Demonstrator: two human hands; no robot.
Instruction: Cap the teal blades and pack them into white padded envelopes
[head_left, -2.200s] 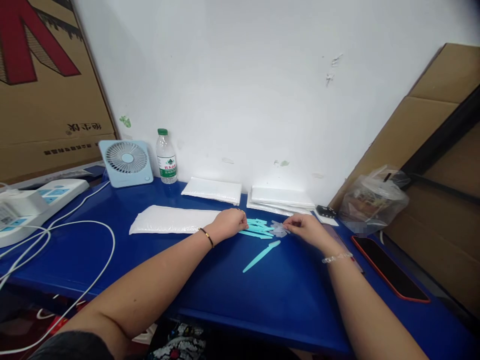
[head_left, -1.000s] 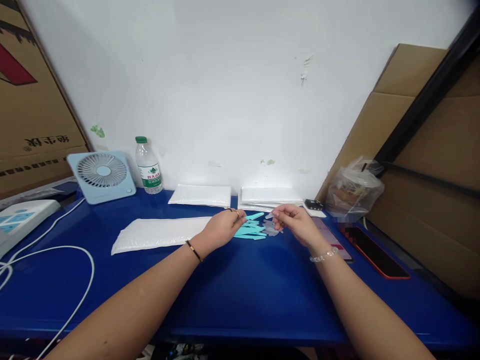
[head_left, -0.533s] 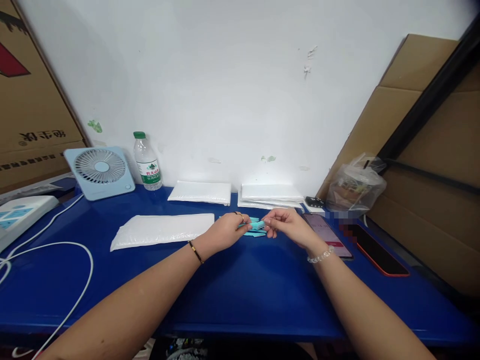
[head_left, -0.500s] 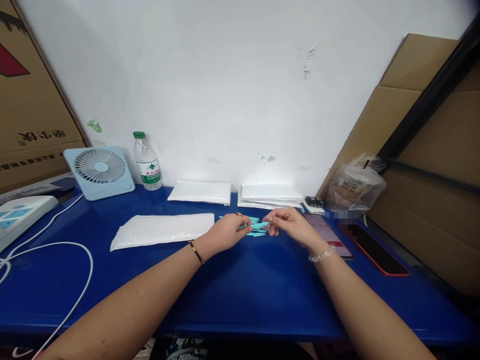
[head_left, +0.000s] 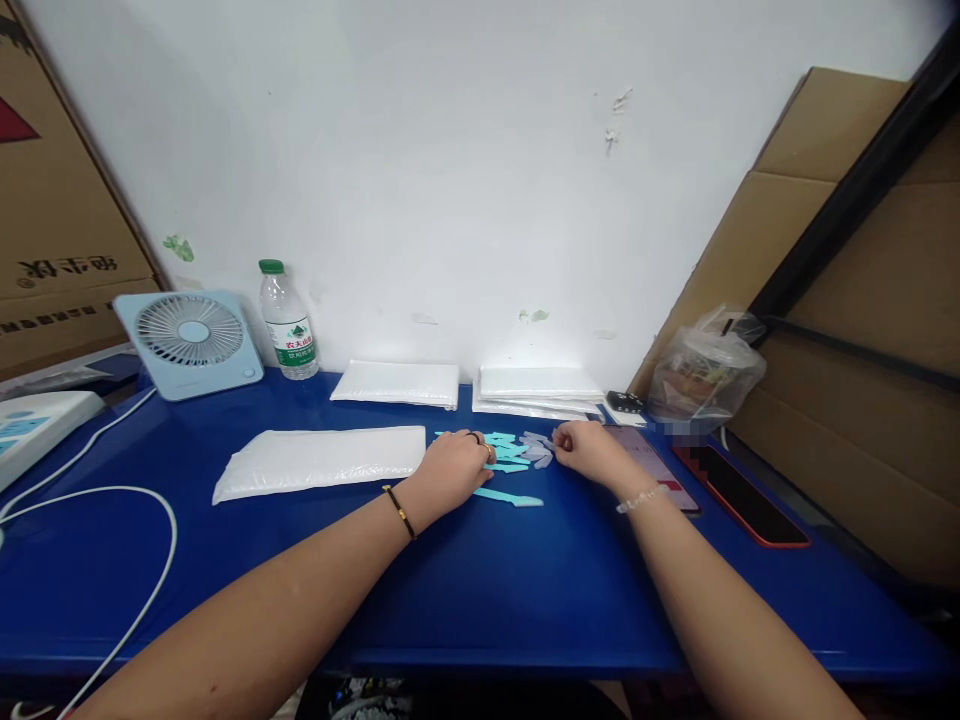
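A small heap of teal plastic sticks (head_left: 504, 446) lies on the blue table (head_left: 480, 580), with a few pale grey caps (head_left: 537, 447) beside it. One teal stick with a cap (head_left: 508, 497) lies apart, nearer to me. My left hand (head_left: 450, 468) rests on the table at the heap's left edge, fingers curled over the sticks. My right hand (head_left: 589, 450) is at the caps' right side, its fingers pinched together; whatever is between them is too small to name.
A white padded bag (head_left: 319, 460) lies left of my hands; two stacks of white bags (head_left: 540, 388) line the wall. A fan (head_left: 187, 340), a water bottle (head_left: 287, 322), cables (head_left: 90, 510), two phones (head_left: 739, 480), a plastic bag (head_left: 705, 370) and cardboard (head_left: 840, 300) surround them.
Both hands held one teal stick together above the heap; now that capped stick lies on the table in front, and both hands are back down at the heap and the caps.
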